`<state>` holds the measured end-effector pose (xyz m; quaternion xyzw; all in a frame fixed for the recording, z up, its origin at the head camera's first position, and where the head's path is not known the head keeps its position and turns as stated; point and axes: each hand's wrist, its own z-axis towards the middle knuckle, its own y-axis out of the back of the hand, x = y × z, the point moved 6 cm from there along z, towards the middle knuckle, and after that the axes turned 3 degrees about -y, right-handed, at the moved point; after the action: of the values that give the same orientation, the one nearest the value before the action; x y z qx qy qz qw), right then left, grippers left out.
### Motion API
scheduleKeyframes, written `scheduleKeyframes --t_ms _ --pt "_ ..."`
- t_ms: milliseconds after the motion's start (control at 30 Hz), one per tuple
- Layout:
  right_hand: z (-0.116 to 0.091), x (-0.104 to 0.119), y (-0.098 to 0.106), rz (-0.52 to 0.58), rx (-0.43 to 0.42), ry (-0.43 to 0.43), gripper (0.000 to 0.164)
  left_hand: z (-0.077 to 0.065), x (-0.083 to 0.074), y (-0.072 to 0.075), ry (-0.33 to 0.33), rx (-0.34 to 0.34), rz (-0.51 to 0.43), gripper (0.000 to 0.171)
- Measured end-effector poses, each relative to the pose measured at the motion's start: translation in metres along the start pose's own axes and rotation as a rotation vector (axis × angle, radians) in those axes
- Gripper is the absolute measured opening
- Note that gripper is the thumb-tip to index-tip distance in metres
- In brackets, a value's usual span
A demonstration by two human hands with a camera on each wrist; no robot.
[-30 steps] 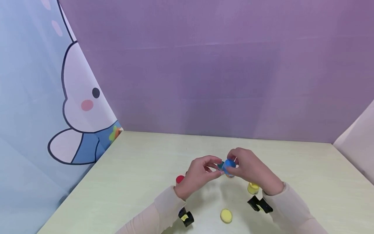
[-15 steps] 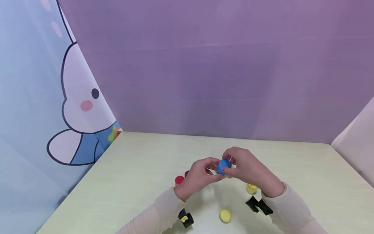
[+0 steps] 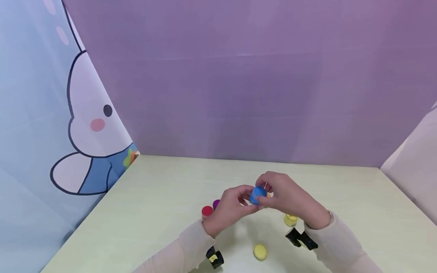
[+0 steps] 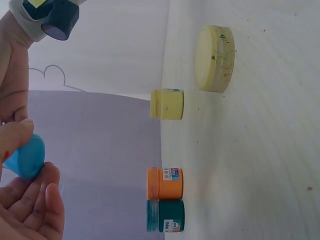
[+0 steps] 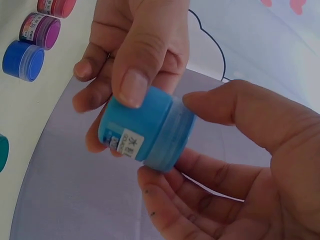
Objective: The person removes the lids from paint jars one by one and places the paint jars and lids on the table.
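Both hands meet on a small light blue paint jar (image 3: 257, 195), held up above the table. In the right wrist view the jar (image 5: 135, 127) is tilted, its body carrying a white label and its ribbed lid facing right. My left hand (image 3: 235, 206) grips the body, thumb across the near side and fingers behind. The lid end is pinched between the thumb and fingers of my right hand (image 3: 283, 193). Only part of the jar (image 4: 30, 156) shows in the left wrist view, where fingers cover the rest.
On the table stand a yellow jar (image 3: 290, 220), an orange jar (image 4: 171, 183), a dark green jar (image 4: 171, 216), a red jar (image 3: 206, 212), a purple jar (image 5: 40, 30) and a blue jar (image 5: 22, 61). A round yellow lid (image 3: 260, 251) lies nearer me. Purple cloth (image 3: 239, 94) hangs behind.
The light blue jar and my right hand have moved left, bringing the jar between my left thumb and fingers. The purple jar has come into sight beside my left hand.
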<state>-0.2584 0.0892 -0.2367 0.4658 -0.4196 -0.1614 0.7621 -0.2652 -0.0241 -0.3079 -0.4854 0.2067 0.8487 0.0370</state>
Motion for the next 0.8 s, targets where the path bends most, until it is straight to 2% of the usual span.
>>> scheduleKeyframes --t_ms 233,433,533,667,800 --pt "0.000 0.003 0.001 -0.016 0.039 0.042 0.015 0.000 0.008 -0.001 -0.041 0.022 0.004 0.030" --pt "0.001 0.004 0.000 -0.024 0.066 0.097 0.010 -0.002 0.007 -0.002 -0.029 0.034 0.002 0.030" --pt "0.000 0.004 0.000 -0.024 0.072 0.120 0.009 -0.004 0.000 -0.002 -0.034 0.031 -0.003 0.029" --pt "0.000 0.004 0.000 -0.021 0.084 0.151 0.009 -0.007 -0.017 0.002 -0.047 0.027 -0.009 0.029" --pt "-0.001 0.006 0.001 -0.025 0.104 0.185 0.008 -0.009 -0.028 0.006 -0.030 0.045 -0.010 0.029"
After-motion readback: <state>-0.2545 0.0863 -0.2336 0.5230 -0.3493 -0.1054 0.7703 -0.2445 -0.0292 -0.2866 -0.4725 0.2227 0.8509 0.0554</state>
